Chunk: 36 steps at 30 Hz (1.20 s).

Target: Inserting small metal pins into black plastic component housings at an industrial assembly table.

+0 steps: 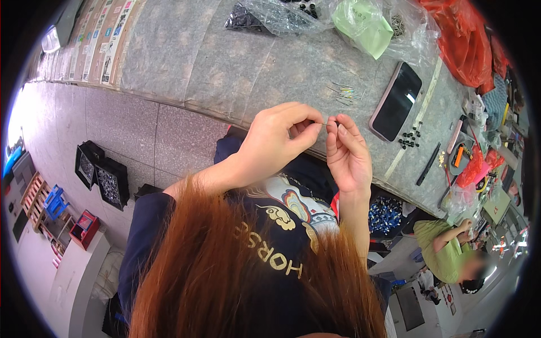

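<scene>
My left hand [279, 135] is closed in a pinch on one end of a thin metal pin [327, 124], just past the table's front edge. At the pin's other end my right hand [350, 155] pinches a small black piece [337, 123], mostly covered by the fingertips. Whether the pin sits inside that piece I cannot make out. On the table beyond my hands lies a loose pile of thin metal pins [347, 93]. Several small black pieces [410, 137] are scattered to its right, below a dark-screened phone [396, 101].
Clear plastic bags [270, 18] and a pale green sheet [363, 27] lie at the back. Red plastic bags [462, 42] and a black pen [429, 164] are at right. A bin of blue and white parts [385, 215] stands below the table. Another person [442, 248] works at lower right.
</scene>
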Tool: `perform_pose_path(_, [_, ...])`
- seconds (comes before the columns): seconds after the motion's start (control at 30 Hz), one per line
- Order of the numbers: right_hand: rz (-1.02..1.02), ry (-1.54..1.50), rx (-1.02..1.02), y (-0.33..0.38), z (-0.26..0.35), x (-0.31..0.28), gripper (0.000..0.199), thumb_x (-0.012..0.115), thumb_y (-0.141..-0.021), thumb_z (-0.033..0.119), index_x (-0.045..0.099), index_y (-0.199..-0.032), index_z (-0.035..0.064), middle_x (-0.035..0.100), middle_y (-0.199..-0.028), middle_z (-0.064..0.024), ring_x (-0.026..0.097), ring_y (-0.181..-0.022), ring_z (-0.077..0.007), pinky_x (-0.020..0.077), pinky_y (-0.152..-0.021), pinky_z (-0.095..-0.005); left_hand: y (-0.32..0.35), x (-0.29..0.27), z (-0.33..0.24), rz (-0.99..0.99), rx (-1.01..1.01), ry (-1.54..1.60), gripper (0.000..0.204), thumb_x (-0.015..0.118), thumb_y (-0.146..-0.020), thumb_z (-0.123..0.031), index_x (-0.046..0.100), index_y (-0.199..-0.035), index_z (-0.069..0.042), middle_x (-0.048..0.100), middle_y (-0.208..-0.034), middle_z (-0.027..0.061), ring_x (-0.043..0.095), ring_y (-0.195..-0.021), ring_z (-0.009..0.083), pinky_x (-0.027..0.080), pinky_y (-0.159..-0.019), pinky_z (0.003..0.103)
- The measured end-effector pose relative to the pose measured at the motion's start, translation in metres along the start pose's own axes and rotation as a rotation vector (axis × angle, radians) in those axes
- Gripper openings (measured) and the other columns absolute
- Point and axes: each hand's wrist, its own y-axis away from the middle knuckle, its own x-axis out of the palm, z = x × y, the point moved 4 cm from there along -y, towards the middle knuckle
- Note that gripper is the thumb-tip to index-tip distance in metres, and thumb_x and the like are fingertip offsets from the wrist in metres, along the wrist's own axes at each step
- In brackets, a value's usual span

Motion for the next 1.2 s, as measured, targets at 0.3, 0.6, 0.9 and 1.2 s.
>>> perform_pose_path(0.3, [0.039,-0.094,0.028,-0.001,-0.009,0.007,0.011,0.053,-0.08,0.007,0.053,-0.09,0.0029,0.053,-0.08,-0.0062,0.046,-0.069,-0.012,0.0399,-0.061,-0.0239,0.0,0.001,-0.006,0.018,0.058,-0.077,0.007,0.058,-0.072,-0.002,0.058,-0.079,0.0,0.057,-0.071,0.0061,0.052,-0.056,0.0109,0.043,-0.052,0.022])
perform_pose_path(0.6, [0.083,-0.081,0.068,0.0,-0.013,0.01,0.01,0.053,-0.081,0.01,0.053,-0.088,0.0032,0.051,-0.074,-0.0043,0.045,-0.07,-0.0115,0.0388,-0.063,-0.0239,-0.003,0.005,-0.008,-0.004,0.167,-0.115,0.007,0.059,-0.071,-0.003,0.057,-0.077,0.0,0.056,-0.068,0.0076,0.053,-0.054,0.0138,0.043,-0.05,0.024])
perform_pose_path(0.9, [0.045,-0.008,-0.01,-0.002,-0.011,0.006,0.009,0.053,-0.08,0.008,0.054,-0.087,0.0013,0.054,-0.079,-0.0061,0.049,-0.073,-0.0125,0.0412,-0.067,-0.0245,-0.003,0.004,-0.009,-0.006,0.234,-0.208,0.007,0.06,-0.07,-0.004,0.057,-0.076,-0.002,0.055,-0.066,0.0071,0.053,-0.052,0.0158,0.043,-0.048,0.025])
perform_pose_path(1.2, [-0.02,0.439,-0.487,0.002,-0.005,0.006,0.01,0.055,-0.076,-0.003,0.054,-0.086,-0.0016,0.054,-0.084,-0.0088,0.052,-0.074,-0.0133,0.0426,-0.067,-0.025,-0.002,0.006,-0.009,-0.028,0.327,-0.304,0.007,0.06,-0.069,-0.004,0.058,-0.075,-0.003,0.056,-0.066,0.0084,0.054,-0.055,0.0203,0.044,-0.049,0.028])
